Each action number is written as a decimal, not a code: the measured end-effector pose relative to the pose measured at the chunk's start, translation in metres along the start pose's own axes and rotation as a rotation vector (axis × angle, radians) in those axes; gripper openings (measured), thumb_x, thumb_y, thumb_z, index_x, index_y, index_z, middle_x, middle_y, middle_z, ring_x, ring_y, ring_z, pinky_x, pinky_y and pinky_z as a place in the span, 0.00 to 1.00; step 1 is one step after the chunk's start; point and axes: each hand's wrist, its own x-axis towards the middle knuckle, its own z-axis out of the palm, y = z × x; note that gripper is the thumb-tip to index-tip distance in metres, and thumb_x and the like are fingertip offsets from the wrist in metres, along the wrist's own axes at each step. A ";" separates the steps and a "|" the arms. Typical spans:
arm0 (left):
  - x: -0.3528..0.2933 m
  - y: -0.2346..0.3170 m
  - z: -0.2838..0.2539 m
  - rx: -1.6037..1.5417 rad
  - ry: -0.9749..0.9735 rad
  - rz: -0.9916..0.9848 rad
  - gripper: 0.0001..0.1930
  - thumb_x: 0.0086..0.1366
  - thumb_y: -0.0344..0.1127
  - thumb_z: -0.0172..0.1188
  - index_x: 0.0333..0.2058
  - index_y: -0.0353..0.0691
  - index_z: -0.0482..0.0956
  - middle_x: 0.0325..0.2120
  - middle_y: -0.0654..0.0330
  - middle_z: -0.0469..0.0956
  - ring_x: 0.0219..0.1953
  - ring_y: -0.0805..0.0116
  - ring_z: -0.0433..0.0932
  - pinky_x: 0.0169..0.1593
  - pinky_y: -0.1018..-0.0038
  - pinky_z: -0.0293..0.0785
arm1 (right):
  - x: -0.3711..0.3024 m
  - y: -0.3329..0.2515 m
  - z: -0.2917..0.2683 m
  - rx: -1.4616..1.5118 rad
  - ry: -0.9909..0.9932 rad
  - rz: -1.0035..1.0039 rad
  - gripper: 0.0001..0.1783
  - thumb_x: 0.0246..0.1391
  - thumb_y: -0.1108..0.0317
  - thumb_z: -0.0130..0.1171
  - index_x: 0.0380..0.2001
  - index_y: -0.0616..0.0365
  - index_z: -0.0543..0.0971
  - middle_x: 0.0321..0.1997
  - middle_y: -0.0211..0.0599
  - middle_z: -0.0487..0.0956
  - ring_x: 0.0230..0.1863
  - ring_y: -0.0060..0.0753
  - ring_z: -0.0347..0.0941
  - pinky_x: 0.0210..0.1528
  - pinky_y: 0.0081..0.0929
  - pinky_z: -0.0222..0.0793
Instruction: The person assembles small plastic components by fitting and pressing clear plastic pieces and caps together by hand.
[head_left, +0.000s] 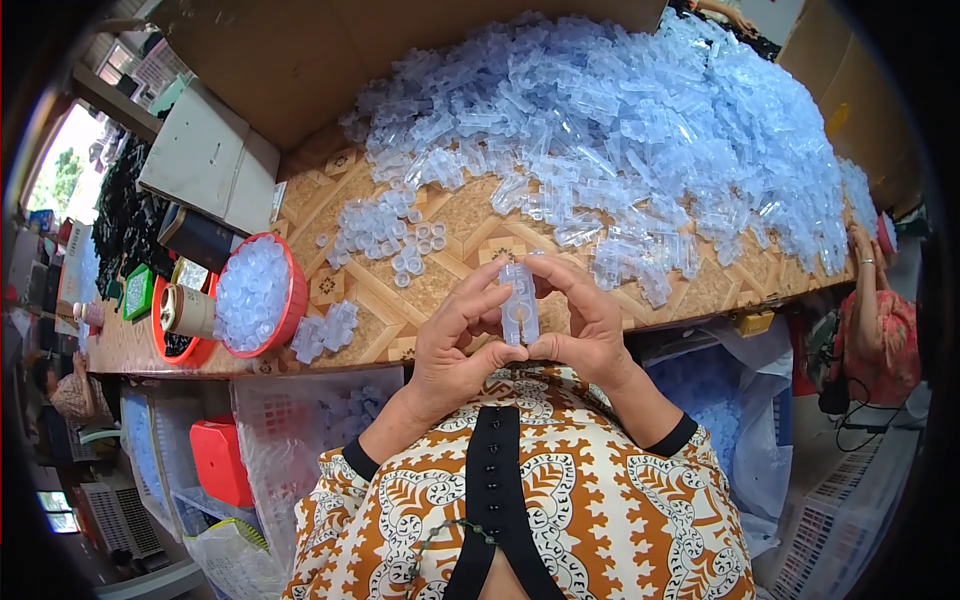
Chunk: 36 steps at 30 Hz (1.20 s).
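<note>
Between my two hands, close to the table's front edge, is a clear bluish plastic tube-shaped part (519, 305), held upright in the picture. My left hand (462, 325) grips its left side, with the thumb at the lower end and fingers at the upper end. From the other side my right hand (585, 318) pinches the same part, thumb low and fingertips on top. Just beyond my hands lie small clear round caps (380, 228) in a loose cluster. A large heap of similar clear plastic parts (620, 120) covers the far and right table.
A red bowl (295, 315) full of clear caps stands left, beside a small pile of clear pieces (325, 332). Cardboard (270, 60) walls the back. Bagged crates (270, 420) sit below the table edge. Another person's arm (868, 290) rests at the far right.
</note>
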 end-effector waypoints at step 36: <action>-0.005 0.003 0.000 -0.001 0.009 -0.025 0.30 0.60 0.25 0.72 0.61 0.37 0.74 0.72 0.47 0.58 0.56 0.66 0.80 0.56 0.70 0.82 | -0.007 0.000 0.004 -0.032 -0.006 -0.036 0.43 0.44 0.70 0.78 0.66 0.62 0.74 0.68 0.46 0.73 0.66 0.37 0.71 0.63 0.34 0.71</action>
